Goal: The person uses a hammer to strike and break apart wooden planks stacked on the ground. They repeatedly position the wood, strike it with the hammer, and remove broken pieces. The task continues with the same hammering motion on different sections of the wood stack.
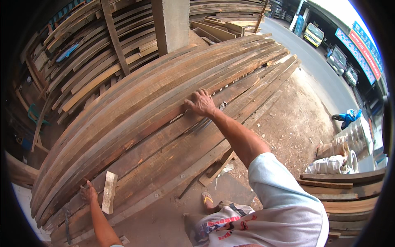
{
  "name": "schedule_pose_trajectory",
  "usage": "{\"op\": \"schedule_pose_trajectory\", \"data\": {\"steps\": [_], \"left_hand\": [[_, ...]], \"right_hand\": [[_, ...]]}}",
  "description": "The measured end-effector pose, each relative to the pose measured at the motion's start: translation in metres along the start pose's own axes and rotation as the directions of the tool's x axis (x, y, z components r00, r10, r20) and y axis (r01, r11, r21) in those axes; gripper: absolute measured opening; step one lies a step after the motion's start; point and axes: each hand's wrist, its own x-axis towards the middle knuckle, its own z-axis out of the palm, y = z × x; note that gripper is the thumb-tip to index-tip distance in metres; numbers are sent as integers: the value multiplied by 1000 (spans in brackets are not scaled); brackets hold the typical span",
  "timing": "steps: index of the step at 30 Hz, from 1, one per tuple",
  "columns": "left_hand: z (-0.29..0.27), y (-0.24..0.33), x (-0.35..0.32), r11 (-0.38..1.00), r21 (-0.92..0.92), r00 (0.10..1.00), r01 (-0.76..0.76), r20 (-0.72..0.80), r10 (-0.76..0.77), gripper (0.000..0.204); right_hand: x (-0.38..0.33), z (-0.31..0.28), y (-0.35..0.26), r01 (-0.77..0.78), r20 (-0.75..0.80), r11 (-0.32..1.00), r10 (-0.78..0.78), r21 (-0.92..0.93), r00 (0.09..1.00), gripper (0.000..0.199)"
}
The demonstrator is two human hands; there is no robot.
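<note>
A long reddish-brown plank (156,126) lies along the middle of a big pile of planks (173,149), slanting from the pile's near left end toward its far right end. The right hand (200,103) is on the plank near its middle, fingers bent over the wood. The left hand (89,192) is at the pile's near left corner, fingers curled on the wood; how tightly they grip, one cannot tell. A small pale wood block (109,192) lies just beside it. Past the pile's far edge stands a gray post (170,26). Off its right end runs a road (288,39) with a yellow truck (314,35).
</note>
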Motion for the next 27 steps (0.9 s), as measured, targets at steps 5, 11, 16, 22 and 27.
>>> {"op": "schedule_pose_trajectory", "data": {"steps": [5, 11, 16, 22, 27], "left_hand": [[16, -8, -8, 992, 129, 994, 4, 107, -18, 79], [-6, 18, -27, 989, 144, 995, 25, 93, -39, 74], [-16, 27, -31, 998, 68, 995, 5, 96, -11, 75], [-34, 10, -24, 987, 148, 985, -53, 171, 28, 87], [-16, -8, -18, 936, 139, 945, -324, 89, 314, 97]], "right_hand": [[-31, 17, 0, 74, -104, 987, -89, -141, 991, 90], [-29, 15, -1, 97, -128, 991, -108, -92, 986, 88], [-27, 10, -10, 89, -133, 993, -99, -76, 986, 86], [-21, 30, -15, 118, -179, 991, -128, -63, 976, 81], [-20, 32, 23, 215, -280, 962, -256, -169, 925, 82]]}}
